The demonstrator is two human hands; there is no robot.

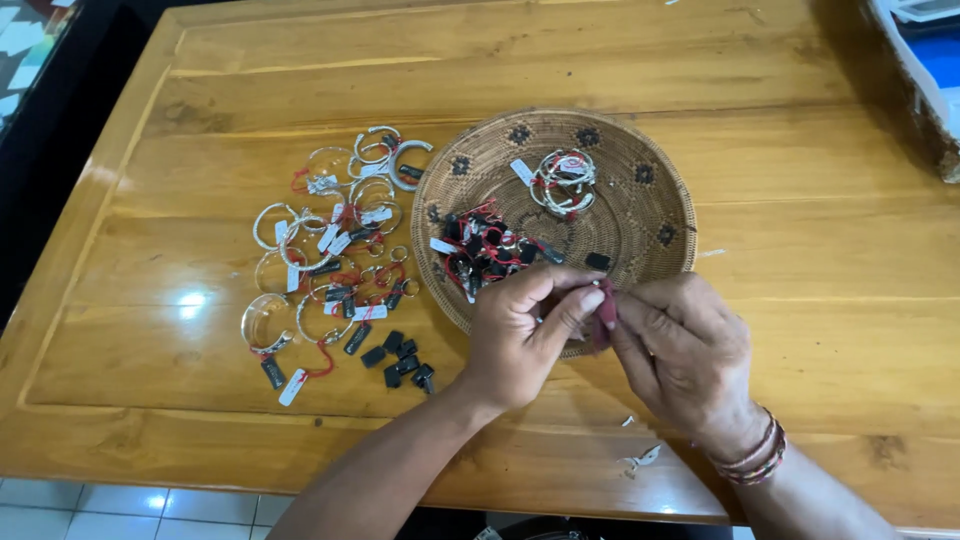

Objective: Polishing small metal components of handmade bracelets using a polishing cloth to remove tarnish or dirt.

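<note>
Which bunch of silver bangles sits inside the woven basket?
The small tied bunch of bangles at the woven basket's upper middle; the other bangles lie spread on the table left of it.

A wooden tabletop (760, 180) with a raised border is seen under everything. A round woven tray (640, 215) is set on it just beyond the hands, its near rim covered by them. Silver bangles (330, 240) with red strings and white tags are spread on the wood to the left of the tray, well left of the hands. A small cluster of black tags (402, 360) is laid just left of the left hand. White scraps (640, 458) are scattered nearer than the right hand.
</note>
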